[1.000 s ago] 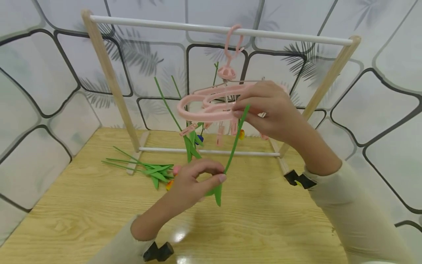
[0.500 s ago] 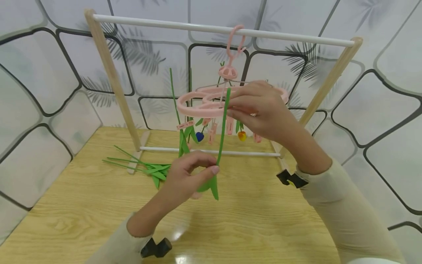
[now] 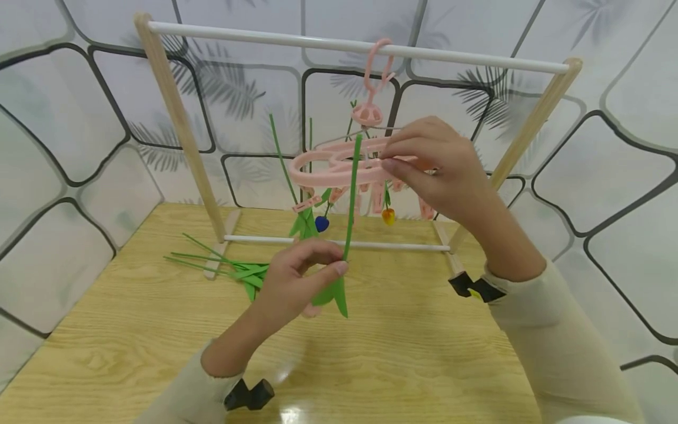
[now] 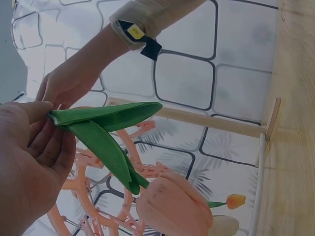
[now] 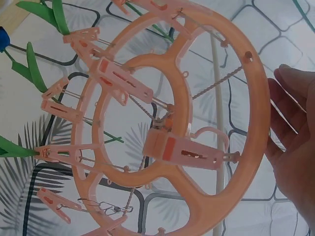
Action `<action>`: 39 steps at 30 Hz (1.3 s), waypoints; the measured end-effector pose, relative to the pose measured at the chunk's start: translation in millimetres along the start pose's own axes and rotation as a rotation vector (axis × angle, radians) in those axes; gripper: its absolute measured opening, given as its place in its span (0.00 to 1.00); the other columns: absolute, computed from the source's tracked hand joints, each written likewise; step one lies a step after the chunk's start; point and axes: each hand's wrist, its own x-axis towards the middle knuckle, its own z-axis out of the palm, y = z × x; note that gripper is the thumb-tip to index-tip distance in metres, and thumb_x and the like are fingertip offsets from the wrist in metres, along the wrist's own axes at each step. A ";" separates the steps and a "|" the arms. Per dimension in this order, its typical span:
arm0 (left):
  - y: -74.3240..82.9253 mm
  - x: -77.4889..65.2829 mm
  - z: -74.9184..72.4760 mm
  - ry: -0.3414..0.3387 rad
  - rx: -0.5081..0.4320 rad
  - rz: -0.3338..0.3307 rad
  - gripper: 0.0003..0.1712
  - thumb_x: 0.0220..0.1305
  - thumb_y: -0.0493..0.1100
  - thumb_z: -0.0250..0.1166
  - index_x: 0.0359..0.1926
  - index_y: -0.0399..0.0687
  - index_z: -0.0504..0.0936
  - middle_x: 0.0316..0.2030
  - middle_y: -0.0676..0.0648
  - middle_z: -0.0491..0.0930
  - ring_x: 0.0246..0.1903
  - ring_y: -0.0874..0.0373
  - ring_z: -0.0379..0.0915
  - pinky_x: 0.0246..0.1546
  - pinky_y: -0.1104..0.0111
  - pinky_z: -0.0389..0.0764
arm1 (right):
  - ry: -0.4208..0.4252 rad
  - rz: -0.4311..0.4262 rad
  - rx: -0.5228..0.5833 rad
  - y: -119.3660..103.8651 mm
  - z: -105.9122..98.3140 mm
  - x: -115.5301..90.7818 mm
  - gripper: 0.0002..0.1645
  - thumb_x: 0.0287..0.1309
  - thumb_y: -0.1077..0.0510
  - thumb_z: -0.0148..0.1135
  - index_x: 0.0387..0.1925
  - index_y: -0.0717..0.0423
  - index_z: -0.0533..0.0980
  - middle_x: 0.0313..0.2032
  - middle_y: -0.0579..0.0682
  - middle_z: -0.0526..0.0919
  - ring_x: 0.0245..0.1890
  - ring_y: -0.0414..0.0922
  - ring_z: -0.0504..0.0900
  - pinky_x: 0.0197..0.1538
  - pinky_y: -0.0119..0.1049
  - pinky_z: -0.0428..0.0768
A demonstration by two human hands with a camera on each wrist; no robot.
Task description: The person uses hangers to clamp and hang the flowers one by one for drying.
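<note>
My left hand (image 3: 293,282) pinches the green stem (image 3: 352,200) of an artificial tulip. Its stem points up, and its pale pink bloom (image 4: 170,204) hangs below the leaves (image 4: 101,147). With thumb and fingers, my right hand (image 3: 450,176) holds the near rim of a pink round clip hanger (image 5: 256,98). Several clips dangle from the ring, one clip (image 5: 192,152) showing large in the right wrist view. Other tulips hang bloom-down from clips at the far side, among them a blue tulip (image 3: 321,223) and an orange-yellow tulip (image 3: 388,216).
The hanger hooks over the white top bar (image 3: 265,38) of a wooden-legged rack. A low white bar (image 3: 392,245) joins the rack's feet. More green-stemmed tulips (image 3: 249,274) lie on the wooden table (image 3: 413,341) at left, partly behind my left hand.
The tulip in my left hand has shifted left and its stem stands more upright. My right hand moved left, then back right with the rim; the hanger turned slightly and its clips swung.
</note>
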 end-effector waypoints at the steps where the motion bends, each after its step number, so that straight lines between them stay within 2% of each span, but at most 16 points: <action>1: -0.3 0.0 0.1 0.000 0.001 0.000 0.09 0.66 0.31 0.67 0.47 0.39 0.83 0.41 0.45 0.84 0.43 0.59 0.83 0.49 0.67 0.84 | 0.033 0.011 0.022 -0.9 -1.4 -2.0 0.08 0.61 0.61 0.70 0.40 0.62 0.86 0.40 0.56 0.87 0.48 0.51 0.80 0.51 0.26 0.77; 5: -0.9 0.8 0.1 0.003 0.004 0.007 0.09 0.66 0.32 0.67 0.46 0.39 0.83 0.41 0.44 0.84 0.42 0.59 0.83 0.48 0.67 0.84 | 0.184 0.034 0.088 -7.3 -3.3 -12.8 0.21 0.67 0.47 0.66 0.37 0.64 0.86 0.38 0.58 0.87 0.49 0.48 0.80 0.60 0.37 0.75; 7: -1.9 1.6 0.1 0.003 0.006 0.008 0.08 0.66 0.32 0.67 0.46 0.39 0.83 0.40 0.44 0.84 0.42 0.59 0.83 0.48 0.66 0.85 | 0.257 0.048 0.092 -12.5 -1.7 -20.2 0.26 0.67 0.44 0.65 0.35 0.65 0.85 0.37 0.60 0.86 0.50 0.45 0.81 0.63 0.41 0.75; 10: -3.2 2.9 0.1 0.001 0.007 -0.001 0.08 0.66 0.32 0.67 0.46 0.39 0.83 0.40 0.44 0.84 0.42 0.59 0.83 0.47 0.66 0.85 | 0.344 0.073 0.114 -21.7 4.1 -33.4 0.26 0.66 0.45 0.66 0.34 0.68 0.84 0.35 0.61 0.85 0.47 0.41 0.82 0.58 0.36 0.77; 12: -3.6 3.6 -0.1 0.001 0.010 -0.002 0.08 0.66 0.31 0.67 0.46 0.38 0.83 0.40 0.44 0.84 0.42 0.58 0.83 0.47 0.65 0.85 | 0.362 0.090 0.135 -26.6 11.0 -43.6 0.25 0.67 0.46 0.65 0.34 0.68 0.84 0.34 0.61 0.85 0.43 0.39 0.82 0.51 0.31 0.77; 14: -4.1 4.0 -0.7 0.006 0.013 -0.006 0.08 0.66 0.32 0.67 0.46 0.39 0.83 0.40 0.44 0.84 0.42 0.59 0.83 0.46 0.66 0.85 | 0.348 0.112 0.160 -28.5 20.8 -53.3 0.24 0.68 0.47 0.64 0.35 0.68 0.84 0.34 0.59 0.86 0.39 0.39 0.81 0.44 0.27 0.76; 16: -4.4 4.1 -1.3 0.016 0.018 -0.002 0.08 0.66 0.31 0.67 0.46 0.40 0.83 0.39 0.44 0.85 0.41 0.59 0.83 0.45 0.67 0.85 | 0.297 0.163 0.185 -27.3 31.5 -62.8 0.22 0.69 0.49 0.63 0.37 0.66 0.85 0.35 0.58 0.86 0.37 0.38 0.81 0.42 0.27 0.77; 20: -6.7 4.7 -2.4 0.030 0.020 0.009 0.08 0.65 0.31 0.67 0.46 0.39 0.82 0.39 0.45 0.84 0.41 0.60 0.83 0.44 0.67 0.84 | 0.209 0.313 0.174 -20.9 50.4 -75.9 0.10 0.66 0.60 0.66 0.43 0.63 0.85 0.39 0.55 0.87 0.40 0.39 0.82 0.46 0.28 0.79; 23: -8.0 5.5 -2.6 0.032 0.021 0.017 0.09 0.65 0.31 0.67 0.46 0.39 0.82 0.39 0.45 0.84 0.41 0.60 0.83 0.44 0.68 0.84 | 0.203 0.423 0.169 -17.1 61.8 -79.3 0.12 0.61 0.67 0.69 0.46 0.61 0.85 0.43 0.53 0.87 0.44 0.40 0.83 0.48 0.29 0.80; 29: -7.7 5.4 -3.9 0.040 0.024 0.017 0.09 0.65 0.30 0.67 0.45 0.39 0.82 0.39 0.47 0.84 0.40 0.60 0.83 0.44 0.69 0.84 | 0.209 0.572 0.223 -16.7 78.1 -78.6 0.16 0.63 0.62 0.68 0.52 0.54 0.84 0.48 0.49 0.86 0.47 0.41 0.83 0.50 0.31 0.81; 35: -6.4 5.7 -3.9 0.036 0.021 0.025 0.08 0.65 0.31 0.67 0.45 0.38 0.82 0.39 0.46 0.84 0.41 0.60 0.83 0.44 0.69 0.84 | 0.222 0.649 0.275 -19.4 85.7 -76.4 0.21 0.63 0.59 0.69 0.58 0.52 0.81 0.51 0.48 0.84 0.48 0.42 0.82 0.53 0.33 0.81; 39: -6.6 5.0 -4.2 0.034 0.022 0.029 0.08 0.65 0.31 0.67 0.45 0.38 0.82 0.39 0.46 0.84 0.41 0.60 0.83 0.44 0.68 0.84 | 0.225 0.672 0.324 -21.0 90.7 -77.1 0.21 0.63 0.59 0.69 0.58 0.55 0.80 0.50 0.50 0.84 0.49 0.42 0.82 0.55 0.34 0.82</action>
